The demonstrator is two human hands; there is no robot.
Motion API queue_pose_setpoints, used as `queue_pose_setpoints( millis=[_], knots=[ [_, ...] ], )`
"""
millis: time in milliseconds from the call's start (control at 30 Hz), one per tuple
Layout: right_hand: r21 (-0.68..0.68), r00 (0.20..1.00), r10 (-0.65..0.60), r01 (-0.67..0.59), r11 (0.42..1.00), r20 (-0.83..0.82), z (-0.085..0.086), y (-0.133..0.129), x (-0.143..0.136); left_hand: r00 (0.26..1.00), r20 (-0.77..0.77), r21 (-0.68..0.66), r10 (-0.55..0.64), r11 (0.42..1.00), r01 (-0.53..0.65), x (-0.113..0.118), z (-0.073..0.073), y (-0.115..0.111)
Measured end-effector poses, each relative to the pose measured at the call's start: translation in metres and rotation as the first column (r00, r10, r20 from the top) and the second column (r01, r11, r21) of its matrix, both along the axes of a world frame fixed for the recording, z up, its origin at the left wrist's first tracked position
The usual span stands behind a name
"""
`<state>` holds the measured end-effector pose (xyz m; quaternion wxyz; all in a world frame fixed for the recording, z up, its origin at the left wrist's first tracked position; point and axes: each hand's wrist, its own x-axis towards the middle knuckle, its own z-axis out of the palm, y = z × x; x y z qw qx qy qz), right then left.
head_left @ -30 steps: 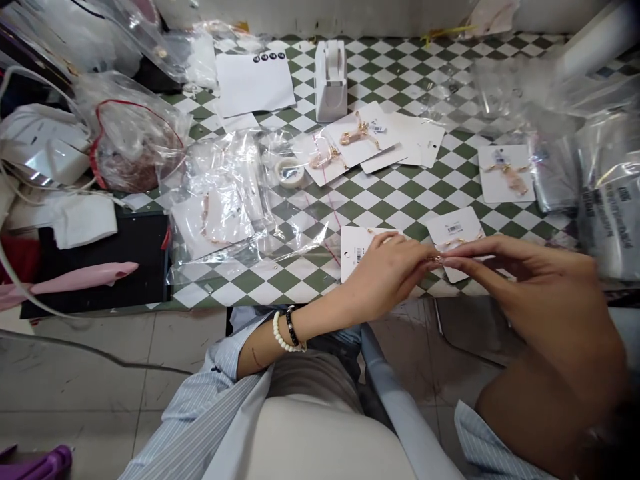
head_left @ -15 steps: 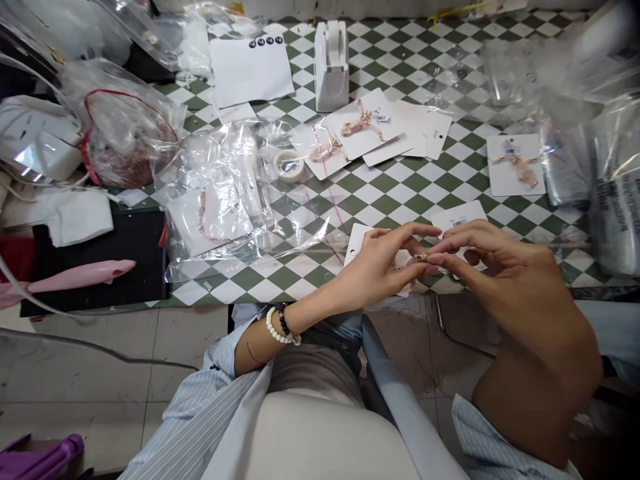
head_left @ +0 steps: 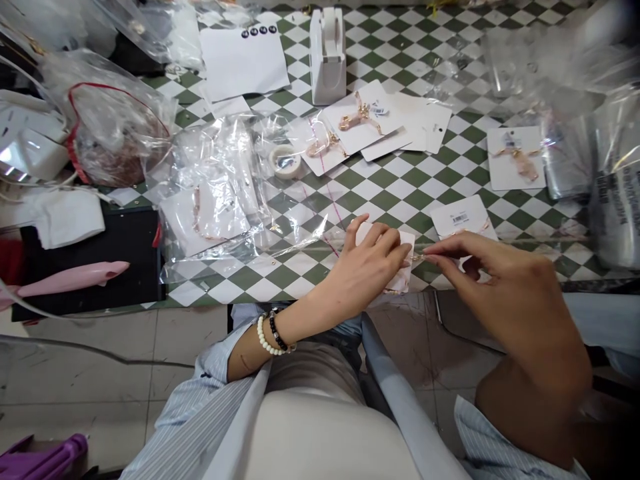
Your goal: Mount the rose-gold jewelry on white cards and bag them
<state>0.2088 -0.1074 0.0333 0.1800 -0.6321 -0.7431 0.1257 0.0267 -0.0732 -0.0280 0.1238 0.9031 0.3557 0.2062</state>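
Hands meet at the near edge of the checkered tabletop (head_left: pixel 390 180). We see the left hand (head_left: pixel 367 267) clamped on a white card (head_left: pixel 404 267), the right hand (head_left: pixel 480 267) pinching a small gold clasp (head_left: pixel 417 257) (detail blurred) beside it.

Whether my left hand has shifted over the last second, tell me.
Yes. The left hand has drawn leftward, away from the barcoded card, onto the plain card at the table edge.
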Motion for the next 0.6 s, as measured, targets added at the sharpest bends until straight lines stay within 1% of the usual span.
queue_pose_setpoints(
  millis=[67, 133, 200, 300, 367, 433, 533, 600],
  knots=[
    [0.051, 0.991, 0.044, -0.051, 0.997, 0.127, -0.002, -0.001, -0.003, 1.000, 0.003, 0.040, 0.018, 0.999, -0.018, -0.008, 0.002, -0.003],
    [0.070, 0.979, 0.067, -0.082, 0.994, 0.194, -0.001, -0.001, -0.006, 0.998, 0.044, 0.050, 0.045, 0.998, -0.047, -0.018, 0.006, -0.005],
    [0.079, 0.979, 0.091, -0.107, 0.991, 0.184, 0.002, -0.001, -0.008, 0.997, 0.074, 0.051, 0.023, 0.998, -0.027, -0.027, 0.009, -0.008],
    [0.094, 0.984, 0.103, -0.118, 0.989, 0.146, 0.010, 0.000, -0.010, 0.997, 0.022, 0.030, -0.076, 0.997, 0.075, -0.033, 0.007, -0.010],
    [0.080, 0.988, 0.073, -0.084, 0.993, 0.138, 0.015, 0.001, -0.008, 0.996, -0.027, 0.003, -0.087, 0.996, 0.087, -0.032, 0.001, -0.010],
    [0.076, 0.994, 0.016, -0.024, 0.997, 0.109, 0.018, 0.003, -0.004, 0.997, -0.035, -0.017, -0.064, 0.998, 0.064, -0.029, -0.005, -0.009],
    [0.098, 0.996, -0.081, 0.076, 0.992, 0.047, 0.016, 0.005, 0.009, 0.998, 0.023, -0.041, -0.052, 0.998, 0.053, -0.028, -0.009, -0.007],
    [0.084, 0.989, -0.149, 0.148, 0.985, 0.008, 0.012, 0.006, 0.018, 0.997, 0.069, -0.053, -0.033, 0.998, 0.037, -0.028, -0.009, -0.006]
  ],
)
